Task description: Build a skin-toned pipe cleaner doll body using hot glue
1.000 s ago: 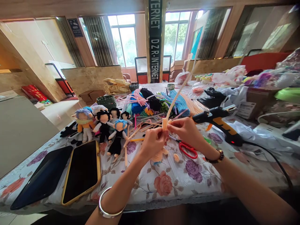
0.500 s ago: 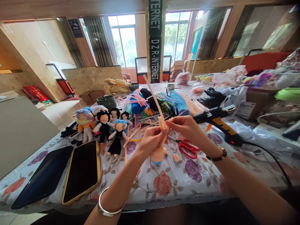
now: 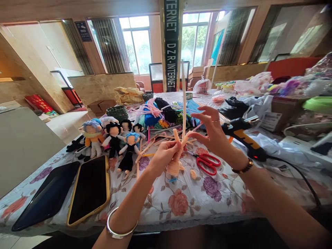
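My left hand [image 3: 166,154] is closed around a peach pipe-cleaner doll part [image 3: 173,168], pinching it near the top. Its wrapped, rounded end hangs below the fingers. From the top rise a short folded end and one long pipe-cleaner stem [image 3: 184,117], blurred at its tip. Beside it on the right, my right hand [image 3: 216,135] has its fingers spread, the thumb near a short peach end; whether they touch I cannot tell. Red-handled scissors [image 3: 208,164] lie under the right hand. A small peach coil [image 3: 193,174] and a blue scrap [image 3: 172,180] lie close by.
Several finished pipe-cleaner dolls [image 3: 113,135] and two phones, one in a yellow case [image 3: 107,186], occupy the left. Coloured pipe-cleaner bundles [image 3: 153,116] lie behind the hands. At right rests a glue gun [image 3: 242,135] with a lit red light and trailing cord. Plastic bags and a box [image 3: 287,110] stand beyond.
My right hand has spread its fingers and moved slightly right, off the doll part. The long stem has swung from leaning left to nearly upright. My left hand keeps its grip.
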The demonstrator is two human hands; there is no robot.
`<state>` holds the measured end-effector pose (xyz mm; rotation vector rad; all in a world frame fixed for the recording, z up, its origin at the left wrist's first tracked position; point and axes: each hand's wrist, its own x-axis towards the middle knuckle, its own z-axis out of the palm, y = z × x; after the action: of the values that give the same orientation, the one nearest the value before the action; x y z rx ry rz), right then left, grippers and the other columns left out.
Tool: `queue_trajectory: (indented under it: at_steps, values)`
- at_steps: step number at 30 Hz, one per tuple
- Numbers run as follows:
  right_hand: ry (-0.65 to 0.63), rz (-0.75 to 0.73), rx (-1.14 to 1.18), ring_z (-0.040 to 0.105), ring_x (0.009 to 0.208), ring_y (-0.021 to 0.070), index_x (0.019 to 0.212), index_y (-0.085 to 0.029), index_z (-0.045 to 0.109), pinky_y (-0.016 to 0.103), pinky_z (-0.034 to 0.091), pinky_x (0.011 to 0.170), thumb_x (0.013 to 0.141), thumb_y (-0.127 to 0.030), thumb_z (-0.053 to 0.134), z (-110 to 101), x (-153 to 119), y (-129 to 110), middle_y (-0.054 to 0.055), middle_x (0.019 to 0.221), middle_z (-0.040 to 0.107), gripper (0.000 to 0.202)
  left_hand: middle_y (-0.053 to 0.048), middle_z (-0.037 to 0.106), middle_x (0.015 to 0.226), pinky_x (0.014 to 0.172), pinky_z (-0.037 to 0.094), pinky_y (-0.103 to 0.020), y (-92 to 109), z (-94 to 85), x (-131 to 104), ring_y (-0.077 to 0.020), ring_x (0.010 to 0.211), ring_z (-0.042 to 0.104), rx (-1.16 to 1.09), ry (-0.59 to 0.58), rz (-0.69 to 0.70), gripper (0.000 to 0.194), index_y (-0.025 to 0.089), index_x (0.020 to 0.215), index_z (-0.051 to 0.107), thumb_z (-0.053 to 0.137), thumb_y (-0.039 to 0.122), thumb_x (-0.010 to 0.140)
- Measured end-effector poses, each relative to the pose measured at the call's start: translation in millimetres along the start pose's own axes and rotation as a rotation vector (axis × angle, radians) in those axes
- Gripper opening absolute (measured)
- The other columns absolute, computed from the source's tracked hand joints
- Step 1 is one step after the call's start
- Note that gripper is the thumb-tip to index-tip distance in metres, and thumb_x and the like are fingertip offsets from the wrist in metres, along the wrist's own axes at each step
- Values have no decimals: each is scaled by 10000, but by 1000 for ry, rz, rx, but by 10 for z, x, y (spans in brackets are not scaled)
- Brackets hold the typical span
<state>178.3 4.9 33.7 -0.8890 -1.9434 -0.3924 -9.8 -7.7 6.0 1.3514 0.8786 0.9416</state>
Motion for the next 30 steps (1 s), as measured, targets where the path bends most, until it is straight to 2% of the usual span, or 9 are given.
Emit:
queue_trajectory:
  at_steps: [3,6,12,15,18,23,26,30]
  values:
    - [-80,-63,-189,370,1203,268,1126,-321,575,430,393,951,842,-419,527,-56,7,-12,65,1342,357,304,-37,560,682,533,309,-206,4,12,-6,-83,585,441,51,0,25,436,95,771,662,604,524,715]
    - [-116,-91,-281,334,1215,271,974,-315,654,443,321,989,840,-383,538,-91,10,-19,31,1370,378,190,-43,564,689,521,297,-204,26,17,-20,-82,586,425,108,2,69,439,91,771,669,596,521,725]
    - [-155,-157,-309,339,1224,268,780,-322,694,460,248,973,836,-372,558,-115,3,64,-24,1319,486,155,-34,592,690,557,333,-203,99,34,-52,-84,595,450,132,27,84,439,96,792,693,654,515,665]
    - [-215,-215,-274,417,1174,223,798,-330,694,433,217,988,844,-353,564,-121,16,82,-34,1204,589,140,-27,584,664,544,320,-206,132,59,-62,-85,581,439,186,73,101,427,95,773,703,666,502,650]
    - [-258,-235,-182,509,1061,163,796,-312,681,389,213,991,878,-322,526,-113,30,61,-52,978,684,175,-11,560,619,521,302,-203,135,68,-60,-80,561,423,235,91,112,409,93,731,700,674,489,637]
    - [-287,-134,-7,555,911,154,793,-289,694,366,277,928,870,-313,545,-113,50,7,-46,837,704,169,3,518,581,492,280,-200,88,42,-41,-69,538,400,288,19,131,367,92,697,679,655,457,668]
    - [-359,7,110,574,797,148,774,-275,715,340,355,835,843,-303,576,-147,62,0,-24,806,704,158,0,516,595,504,307,-204,79,47,-36,-74,549,415,253,-34,138,344,97,686,667,667,439,659]
    - [-478,187,292,599,767,162,778,-244,733,296,435,717,798,-262,587,-194,69,21,9,805,704,149,-3,549,611,554,369,-214,104,81,-43,-89,577,470,228,-74,143,319,112,676,662,697,425,628]
